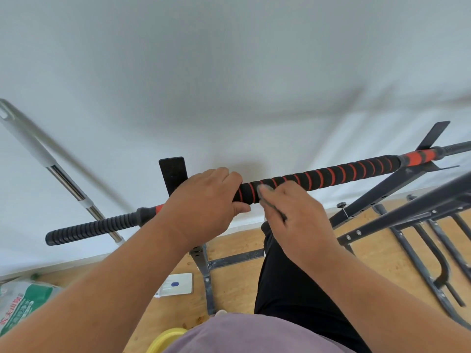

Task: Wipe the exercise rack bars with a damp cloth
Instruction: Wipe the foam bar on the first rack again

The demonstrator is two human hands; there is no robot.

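Observation:
The rack's top bar (331, 174) runs from lower left to upper right, padded in black foam with a red spiral and ending in a black ribbed grip (89, 229) at the left. My left hand (204, 207) is wrapped around the bar near its middle. Just to the right of it, my right hand (293, 217) presses a small grey cloth (265, 189) against the foam; most of the cloth is hidden in my fingers.
A mop pole (51, 164) leans on the white wall at left. Black rack frame bars (397, 217) slope down at right over the wooden floor. Below lie a white and green bag (23, 301), a white plate (178, 284) and a yellow basin (165, 340).

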